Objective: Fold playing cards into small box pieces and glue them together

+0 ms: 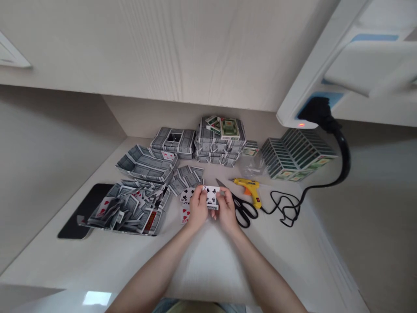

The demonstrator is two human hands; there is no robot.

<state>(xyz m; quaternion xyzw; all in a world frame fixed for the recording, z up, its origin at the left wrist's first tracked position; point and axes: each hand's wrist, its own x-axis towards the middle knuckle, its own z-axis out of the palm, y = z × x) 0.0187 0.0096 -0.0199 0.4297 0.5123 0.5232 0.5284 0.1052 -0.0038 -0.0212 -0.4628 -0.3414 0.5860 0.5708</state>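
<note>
Between my hands is a playing card [211, 196], a seven of clubs with its near edge folded up. My left hand [198, 205] pinches its left side, and my right hand [226, 207] grips the right side. Loose playing cards [185, 213] lie face up beside my left hand, with more cards [186, 177] face down beyond them. Black-handled scissors [245, 211] rest just right of my right hand, their blades partly hidden behind it. A yellow glue gun [250, 189] lies past the scissors.
At left, a box made of cards [156, 226] holds folded cards and overlaps a dark flat device [73, 224]. Behind stand an open card tray [145, 161] and stacked card boxes [220, 145]. Card packs [298, 154] are piled at right, near a black cord [345, 161].
</note>
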